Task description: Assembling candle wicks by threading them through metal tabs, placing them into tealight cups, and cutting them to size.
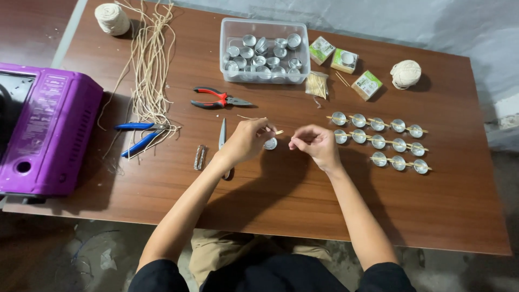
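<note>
**Two hands meet over one small metal cup at the table's centre**

Working left to right: at the table's (303,205) nine o'clock edge sits a glossy purple box-shaped appliance (46,132) of moulded plastic. At eleven o'clock a ball of cream twine (112,19) feeds a loose skein of pale cords (150,65) trailing down to blue-handled pliers (139,135). Red-handled pliers (216,98) lie just above scissors (222,135), whose handles are hidden under the left wrist.

The left hand (246,141) is curled, thumb and fingertips pinched round a thin wooden stick (278,132), with a shallow, shiny metal cup (270,143) at its fingertips; whether it grips the cup too I cannot tell. The right hand (314,145), at three o'clock of the cup, is closed in a fine pinch; what it holds is too small to make out.

For this step, I judge it best to keep the cup flat on the wood, steady the stick level across the rim, and move only the fingertips, since the thin foil-like wall would dent easily.

At twelve o'clock a clear plastic tub (265,50) holds more cups; beside it lie a bundle of sticks (317,84), three small green-and-white cartons (344,60) and a second twine ball (405,73). At three o'clock, three rows of finished cups (378,141) rest under sticks.
</note>
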